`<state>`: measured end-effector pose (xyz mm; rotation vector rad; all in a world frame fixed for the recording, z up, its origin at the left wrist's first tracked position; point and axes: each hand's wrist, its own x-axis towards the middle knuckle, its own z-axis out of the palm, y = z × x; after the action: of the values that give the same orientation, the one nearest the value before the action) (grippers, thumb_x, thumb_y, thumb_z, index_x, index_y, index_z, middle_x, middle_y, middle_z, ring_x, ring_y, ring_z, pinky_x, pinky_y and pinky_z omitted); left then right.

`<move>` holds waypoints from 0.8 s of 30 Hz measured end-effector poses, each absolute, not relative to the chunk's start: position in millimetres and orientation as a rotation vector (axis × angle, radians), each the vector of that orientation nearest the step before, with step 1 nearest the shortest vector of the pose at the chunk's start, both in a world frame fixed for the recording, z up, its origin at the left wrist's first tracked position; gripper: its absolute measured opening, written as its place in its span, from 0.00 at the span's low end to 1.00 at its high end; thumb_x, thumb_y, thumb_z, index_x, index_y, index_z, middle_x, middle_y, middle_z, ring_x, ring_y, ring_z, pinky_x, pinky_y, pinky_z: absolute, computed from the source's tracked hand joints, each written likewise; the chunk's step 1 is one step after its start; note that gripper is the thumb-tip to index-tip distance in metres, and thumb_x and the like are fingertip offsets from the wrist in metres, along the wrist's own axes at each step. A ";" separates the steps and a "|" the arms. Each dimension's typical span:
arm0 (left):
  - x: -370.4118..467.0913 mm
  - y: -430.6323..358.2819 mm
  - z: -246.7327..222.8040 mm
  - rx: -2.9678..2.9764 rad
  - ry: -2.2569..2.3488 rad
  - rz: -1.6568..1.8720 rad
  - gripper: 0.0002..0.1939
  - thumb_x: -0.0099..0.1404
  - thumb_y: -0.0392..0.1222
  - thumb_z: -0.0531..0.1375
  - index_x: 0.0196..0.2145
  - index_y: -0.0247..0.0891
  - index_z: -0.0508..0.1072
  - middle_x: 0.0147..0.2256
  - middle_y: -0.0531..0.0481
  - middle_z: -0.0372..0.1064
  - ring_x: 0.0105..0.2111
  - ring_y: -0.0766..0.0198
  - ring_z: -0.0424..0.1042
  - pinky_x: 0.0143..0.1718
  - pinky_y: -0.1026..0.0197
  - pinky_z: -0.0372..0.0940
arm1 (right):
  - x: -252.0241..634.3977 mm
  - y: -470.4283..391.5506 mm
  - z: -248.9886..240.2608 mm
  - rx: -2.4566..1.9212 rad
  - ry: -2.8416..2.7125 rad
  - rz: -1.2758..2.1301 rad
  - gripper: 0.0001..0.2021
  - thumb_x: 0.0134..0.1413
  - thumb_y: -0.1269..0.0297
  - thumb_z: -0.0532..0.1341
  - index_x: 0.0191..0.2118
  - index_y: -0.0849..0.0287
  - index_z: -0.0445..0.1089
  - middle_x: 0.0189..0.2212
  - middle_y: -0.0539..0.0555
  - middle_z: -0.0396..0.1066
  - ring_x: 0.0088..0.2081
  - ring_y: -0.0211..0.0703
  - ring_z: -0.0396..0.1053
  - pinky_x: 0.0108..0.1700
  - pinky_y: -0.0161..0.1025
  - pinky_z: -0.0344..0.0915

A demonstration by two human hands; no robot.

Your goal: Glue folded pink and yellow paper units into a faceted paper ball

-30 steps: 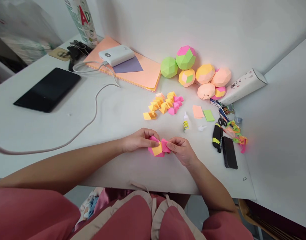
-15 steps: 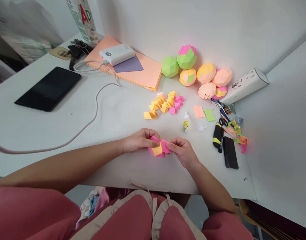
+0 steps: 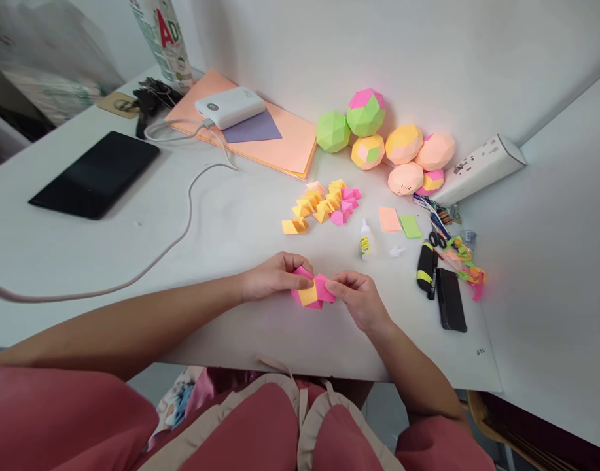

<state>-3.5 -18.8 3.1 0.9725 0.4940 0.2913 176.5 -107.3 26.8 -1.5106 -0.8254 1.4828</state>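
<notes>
Near the front of the desk, my left hand [image 3: 280, 278] pinches the left side of a pink and yellow folded-paper model [image 3: 308, 296], thumb on top. On its right side, a pink folded-paper piece [image 3: 324, 288] is gripped between the thumb and fingers of my right hand [image 3: 361, 297]. That piece touches the model; whether it is joined to it I cannot tell. Beyond my hands lie several loose yellow folded pieces [image 3: 304, 207] and pink folded pieces [image 3: 346, 207]. A small glue bottle [image 3: 365, 241] stands behind my right hand.
Several finished paper balls [image 3: 333, 131] rest against the wall. Sticky notes [image 3: 390, 220], scissors [image 3: 438, 239] and a black case [image 3: 451, 299] lie at the right. A tablet [image 3: 96, 174], a white cable [image 3: 189, 203] and a power bank [image 3: 229, 106] on paper sheets [image 3: 284, 154] occupy the left.
</notes>
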 end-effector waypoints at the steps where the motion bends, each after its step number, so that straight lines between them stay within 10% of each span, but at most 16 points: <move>1: -3.6 -18.9 3.6 0.976 0.495 0.288 0.05 0.50 0.37 0.63 0.23 0.34 0.70 0.22 0.54 0.65 0.22 0.70 0.61 0.24 0.66 0.57 | 176.2 -107.6 26.8 -1.515 -0.836 1.479 0.09 0.39 0.59 0.69 0.23 0.59 0.72 0.20 0.49 0.69 0.24 0.34 0.64 0.30 0.35 0.64; 24: -3.3 -20.4 5.9 1.073 0.438 0.231 0.06 0.52 0.39 0.64 0.24 0.34 0.73 0.24 0.53 0.66 0.25 0.69 0.64 0.28 0.65 0.60 | 167.8 -111.7 26.2 -1.434 -1.104 1.432 0.11 0.44 0.59 0.66 0.21 0.59 0.68 0.26 0.49 0.59 0.27 0.34 0.58 0.29 0.35 0.59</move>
<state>-3.3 -20.4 5.9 1.0732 0.4375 0.2313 167.8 -111.7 26.2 -1.4338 -1.1036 1.4318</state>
